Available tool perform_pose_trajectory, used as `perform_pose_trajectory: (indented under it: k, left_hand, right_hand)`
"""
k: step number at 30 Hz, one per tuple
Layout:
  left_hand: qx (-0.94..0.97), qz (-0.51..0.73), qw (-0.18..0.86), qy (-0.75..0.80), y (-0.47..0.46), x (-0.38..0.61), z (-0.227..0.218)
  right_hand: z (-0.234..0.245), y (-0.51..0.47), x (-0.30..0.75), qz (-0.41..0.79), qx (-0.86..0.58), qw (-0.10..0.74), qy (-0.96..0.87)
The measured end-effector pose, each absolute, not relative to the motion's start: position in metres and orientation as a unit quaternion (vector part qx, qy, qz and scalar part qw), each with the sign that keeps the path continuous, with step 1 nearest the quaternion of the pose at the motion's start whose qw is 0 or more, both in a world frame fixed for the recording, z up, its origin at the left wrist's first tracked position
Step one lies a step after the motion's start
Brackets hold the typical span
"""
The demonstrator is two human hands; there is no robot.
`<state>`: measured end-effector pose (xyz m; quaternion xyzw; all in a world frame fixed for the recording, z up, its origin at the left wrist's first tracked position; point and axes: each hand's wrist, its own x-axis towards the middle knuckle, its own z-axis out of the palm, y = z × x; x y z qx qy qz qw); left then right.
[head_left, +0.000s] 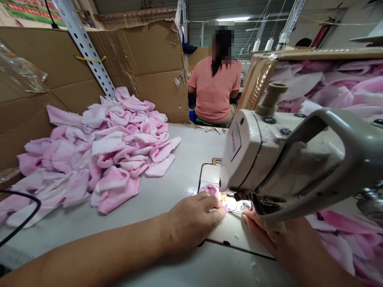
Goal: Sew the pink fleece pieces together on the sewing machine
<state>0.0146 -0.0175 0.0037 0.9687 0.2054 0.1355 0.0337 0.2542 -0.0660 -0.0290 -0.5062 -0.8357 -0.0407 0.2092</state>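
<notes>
Pink fabric pinned by left hand; right hand under sewing machine.

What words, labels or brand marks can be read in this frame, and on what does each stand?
On the sewing machine, the end-plate label: red lettering running sideways, too blurred to read.
At the top left, a printed sheet: red and green marks, too small to read.
No other text is legible.

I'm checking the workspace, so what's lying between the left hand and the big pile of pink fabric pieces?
Nothing: in the head view only bare grey table top separates the left hand from the pile of pink fabric pieces.
</notes>
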Motion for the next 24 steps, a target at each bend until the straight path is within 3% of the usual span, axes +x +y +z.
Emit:
perform_pose_trajectory:
  k: [16,24]
  left_hand:
    - [0.964,0.110,0.015,0.241,-0.007,0.027,-0.004]
    - [0.959,0.189,0.016,0.212,-0.011,0.020,-0.001]
  right_hand:
    - [-0.014,-0.057,0.247,-0.086,-0.538,0.222,-0.808]
    - [-0.016,-0.062,0.254,-0.073,-0.518,0.226,-0.821]
